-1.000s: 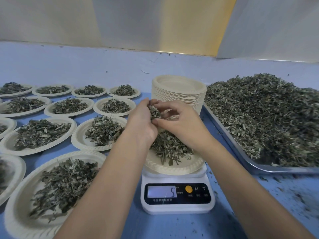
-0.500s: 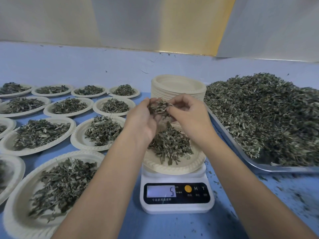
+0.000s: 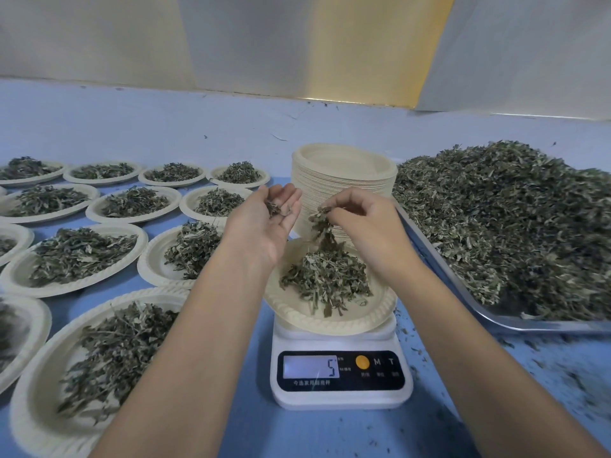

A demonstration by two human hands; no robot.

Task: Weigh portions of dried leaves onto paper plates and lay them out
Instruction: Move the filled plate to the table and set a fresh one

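While the left hand lies cupped open and the right hand pinches leaves above the plate on the scale near the counter's front edge, dropping the whole tuft could overshoot the weight or spill past the rim.

Filled paper plates are crowding the left of the surface, leaving only narrow gaps. A stack of plates is standing just beyond the scale, and a tray heaped with dried leaves is blocking the right. Bare surface is lying open along the far edge and at the near right.
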